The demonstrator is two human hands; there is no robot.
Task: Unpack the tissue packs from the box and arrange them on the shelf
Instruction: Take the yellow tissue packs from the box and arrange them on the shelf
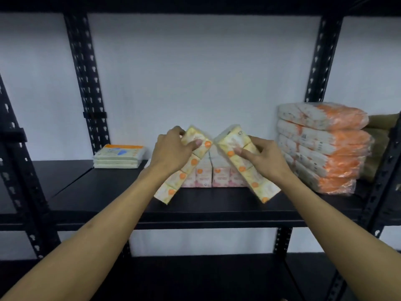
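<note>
Left hand (173,148): fingers curled over the top end of a yellow pack strip (184,168), thumb pinching its front. Right hand (258,155): same grip on a second strip (245,164). Strips tilt, upper ends nearly meeting, lower ends apart on the black shelf (104,192). Pink packs (211,174) upright between them. Orange bundles (321,146) stacked right; small pale stack (119,156) left.

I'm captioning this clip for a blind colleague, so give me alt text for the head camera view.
Two bare hands each grip a yellow multi-pack of tissues, the left hand and right hand tilting the left pack and right pack into a peak over pink packs on a black shelf. Orange-wrapped bundles are stacked at right, a small flat stack at left.
</note>
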